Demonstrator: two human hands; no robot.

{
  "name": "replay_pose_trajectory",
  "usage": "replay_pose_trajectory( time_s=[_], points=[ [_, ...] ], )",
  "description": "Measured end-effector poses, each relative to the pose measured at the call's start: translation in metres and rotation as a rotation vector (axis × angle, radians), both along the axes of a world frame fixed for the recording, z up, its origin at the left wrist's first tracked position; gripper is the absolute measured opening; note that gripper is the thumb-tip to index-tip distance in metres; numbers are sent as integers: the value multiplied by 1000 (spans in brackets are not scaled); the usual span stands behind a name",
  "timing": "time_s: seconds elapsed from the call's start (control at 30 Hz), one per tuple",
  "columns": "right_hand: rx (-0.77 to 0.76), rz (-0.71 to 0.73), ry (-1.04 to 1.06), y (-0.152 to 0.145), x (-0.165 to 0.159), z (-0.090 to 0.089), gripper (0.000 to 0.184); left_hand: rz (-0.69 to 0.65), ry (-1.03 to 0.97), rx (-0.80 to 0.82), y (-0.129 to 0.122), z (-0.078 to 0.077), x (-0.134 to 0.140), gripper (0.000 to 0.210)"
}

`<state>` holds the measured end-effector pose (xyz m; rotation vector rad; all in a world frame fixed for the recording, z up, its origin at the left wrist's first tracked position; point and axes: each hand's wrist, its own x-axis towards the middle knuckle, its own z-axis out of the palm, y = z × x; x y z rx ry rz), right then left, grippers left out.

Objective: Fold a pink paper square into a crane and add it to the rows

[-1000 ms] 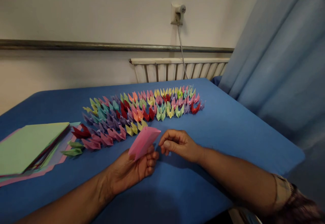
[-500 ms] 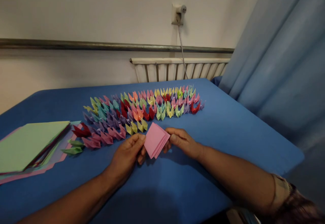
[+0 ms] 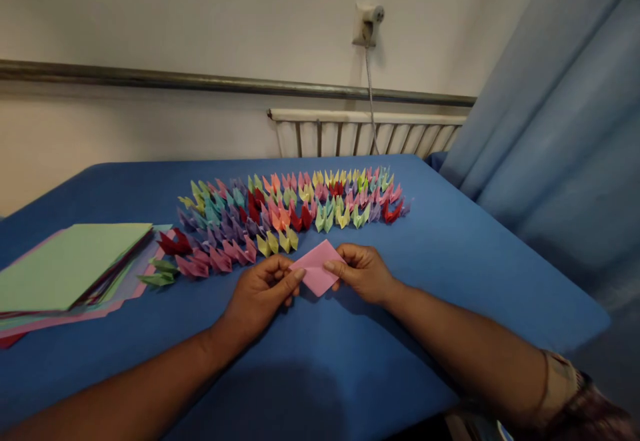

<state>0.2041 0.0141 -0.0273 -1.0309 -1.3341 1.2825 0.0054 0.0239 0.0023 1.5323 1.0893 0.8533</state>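
- From where I stand, the left hand [image 3: 263,291] has its thumb and curled fingers closed on the near-left corner of a folded piece of pink paper [image 3: 321,252], the thumb lying on top.
- The right hand [image 3: 369,275] pinches the paper's right side, its thumb pressed flat on the upper face and its fingers bent behind.
- That pink paper is held between the two hands, over the blue cover [image 3: 450,261], near the front row of folded birds; it shows as a small square turned cornerwise toward me.
- Beyond the hands, paper birds [image 3: 325,217] stand in close, slanting rows, in pink, purple, red, yellow, green, blue and orange.
- Two yellow birds [image 3: 277,243] sit nearest the paper, just beyond it.
- At the left end of the front row are green birds [image 3: 159,277], close to a stack of coloured sheets [image 3: 80,261] with pale green on top.
- Behind it all, a metal rail [image 3: 200,81] runs along the wall, above a barred frame [image 3: 360,117]; a cord [image 3: 371,87] hangs from a socket [image 3: 359,25].
- A blue curtain [image 3: 560,114] hangs on the right.
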Motion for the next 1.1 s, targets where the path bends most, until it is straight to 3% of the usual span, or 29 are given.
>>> replay_pose_trajectory(
  time_s=[0.2,0.37,0.5,0.67,0.83,1.1],
  points=[
    [-6,19,-19,-7,-1,0,34,91,-1,56,-7,3,-1,23],
    [17,-16,-9,-12,0,3,35,79,-32,69,-12,11,0,35],
    [31,-62,-19,-15,-1,6,36,116,-123,47,-11,6,0,33],
    [22,-19,-39,-18,-6,1,33,-27,-159,-83,-7,-7,4,27],
    [-42,81,3,-17,-10,-2,34,-43,-168,-134,-7,-11,5,24],
    [55,-103,-59,-11,-3,5,39,-205,-133,-247,-7,-10,5,22]
  ],
)
